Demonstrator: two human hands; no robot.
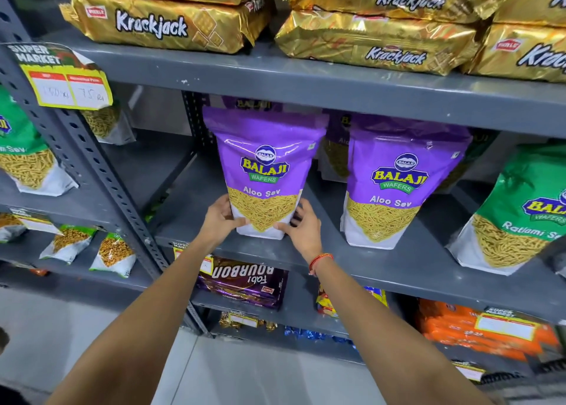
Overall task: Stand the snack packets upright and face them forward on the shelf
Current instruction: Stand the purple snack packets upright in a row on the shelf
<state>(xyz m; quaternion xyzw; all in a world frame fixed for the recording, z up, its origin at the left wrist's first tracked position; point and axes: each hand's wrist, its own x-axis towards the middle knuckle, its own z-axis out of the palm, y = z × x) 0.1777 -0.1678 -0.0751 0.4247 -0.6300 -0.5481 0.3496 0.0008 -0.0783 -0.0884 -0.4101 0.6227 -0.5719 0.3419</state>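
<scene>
On the middle shelf (pixel 306 259), near its front edge, we are steadying a purple Aloo Sev packet (pixel 264 172) upright, label forward. Our left hand (pixel 221 219) and right hand (pixel 301 225) are cupping its lower corners, fingers (pixel 292 221) curled around the base, so it is not toppling. Just beside it, a second Aloo Sev packet (pixel 398 184) is already standing, with a green Ratlami packet (pixel 520 211) leaning further right.

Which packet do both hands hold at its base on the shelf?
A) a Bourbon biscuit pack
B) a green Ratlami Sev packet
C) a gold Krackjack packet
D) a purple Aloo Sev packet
D: the left hand and right hand grip the bottom corners of the upright purple Aloo Sev packet.
</scene>
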